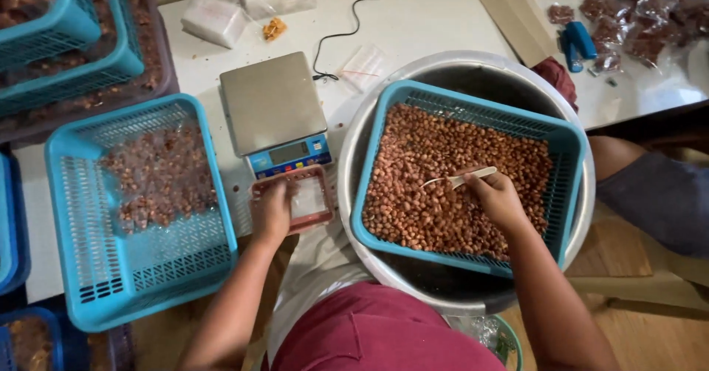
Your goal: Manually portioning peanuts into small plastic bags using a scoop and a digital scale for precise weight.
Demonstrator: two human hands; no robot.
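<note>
Left hand point(270, 210) gripping small reddish tray point(304, 197) just below scale point(275, 112) on desk point(436, 24), right hand point(496, 197) fingers closed on pale spoon point(464, 178) over peanuts point(443, 172) in blue basket point(572, 146) inside metal basin point(347, 149), bagged nuts in left basket point(81, 268).

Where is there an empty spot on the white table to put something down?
Bare white table lies behind the scale, between the black cable and the cardboard strip. The scale's steel top is bare too. The far right corner is crowded with filled bags, and blue baskets fill the left.
</note>
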